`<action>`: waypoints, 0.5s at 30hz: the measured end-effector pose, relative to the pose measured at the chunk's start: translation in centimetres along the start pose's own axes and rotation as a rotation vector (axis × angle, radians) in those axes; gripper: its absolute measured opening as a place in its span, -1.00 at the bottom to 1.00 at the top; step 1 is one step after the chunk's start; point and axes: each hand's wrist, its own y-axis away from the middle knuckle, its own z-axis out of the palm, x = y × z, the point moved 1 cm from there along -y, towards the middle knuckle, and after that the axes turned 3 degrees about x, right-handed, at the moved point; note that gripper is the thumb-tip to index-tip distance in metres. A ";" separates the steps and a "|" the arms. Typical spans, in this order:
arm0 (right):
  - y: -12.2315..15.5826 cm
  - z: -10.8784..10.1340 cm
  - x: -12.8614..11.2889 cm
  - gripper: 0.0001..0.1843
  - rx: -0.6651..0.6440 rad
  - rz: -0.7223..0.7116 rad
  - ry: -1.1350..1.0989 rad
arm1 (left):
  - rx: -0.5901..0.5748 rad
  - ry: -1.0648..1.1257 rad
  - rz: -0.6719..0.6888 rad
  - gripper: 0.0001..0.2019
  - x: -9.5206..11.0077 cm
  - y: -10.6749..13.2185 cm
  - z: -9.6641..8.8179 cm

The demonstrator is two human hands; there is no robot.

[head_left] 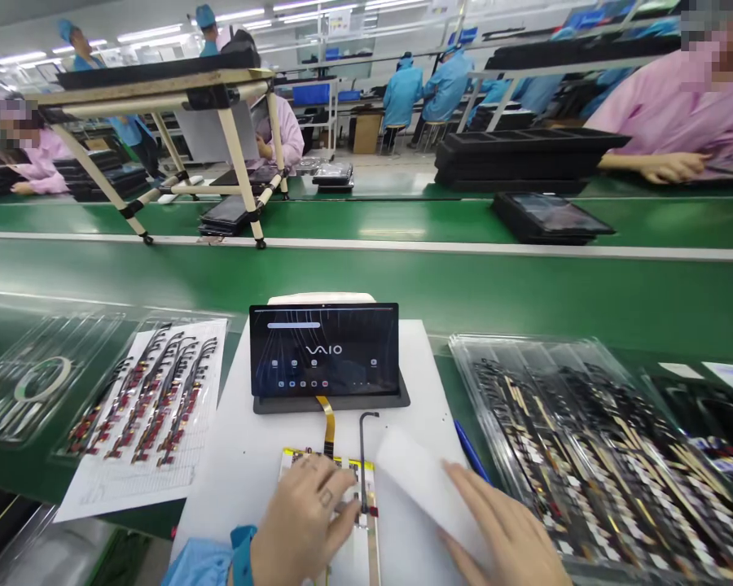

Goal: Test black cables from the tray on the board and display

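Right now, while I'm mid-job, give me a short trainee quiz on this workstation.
1. True or false: the left hand has a blue band at its wrist.
2. What is the right hand touching? A: the white paper sheet; B: the blue pen; C: the tape roll.
3. Fill in the blank: the word on the tablet screen reads ____.

Key: 1 true; 2 A; 3 VAIO.
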 end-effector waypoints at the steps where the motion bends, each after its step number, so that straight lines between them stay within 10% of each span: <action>1: 1.1 0.6 0.1 -0.39 0.012 0.092 0.063 | -0.012 -0.007 -0.057 -0.88 0.1 0.1 0.4; 6: 5.0 3.4 -2.8 -0.42 -0.039 0.365 -0.007 | -0.138 -0.185 -0.231 -0.87 1.4 0.4 2.3; 15: 1.1 4.4 -5.2 -0.70 -0.033 0.075 -0.427 | -0.171 -0.301 -0.268 -0.95 2.9 1.0 3.8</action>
